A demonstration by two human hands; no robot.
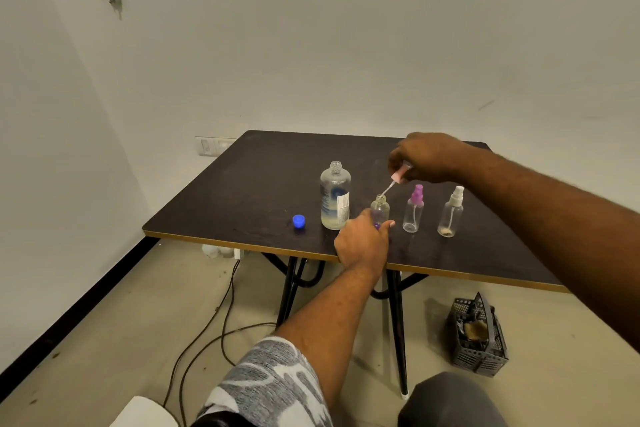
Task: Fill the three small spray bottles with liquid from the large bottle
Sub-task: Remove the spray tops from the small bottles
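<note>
Lit dimly and evenly, with weak shadows on the dark rectangular desk; bowed at the edges, slightly soft throughout.

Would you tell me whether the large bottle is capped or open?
Open: the large bottle has a bare threaded neck; a blue cap lies nearby on the table.

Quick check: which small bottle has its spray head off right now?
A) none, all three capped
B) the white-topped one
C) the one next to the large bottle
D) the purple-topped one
C: the small bottle gripped by the left hand beside the large bottle has a bare neck. The right hand holds a pink spray head above it. The purple-topped bottle and the white-topped bottle have theirs on.
</note>
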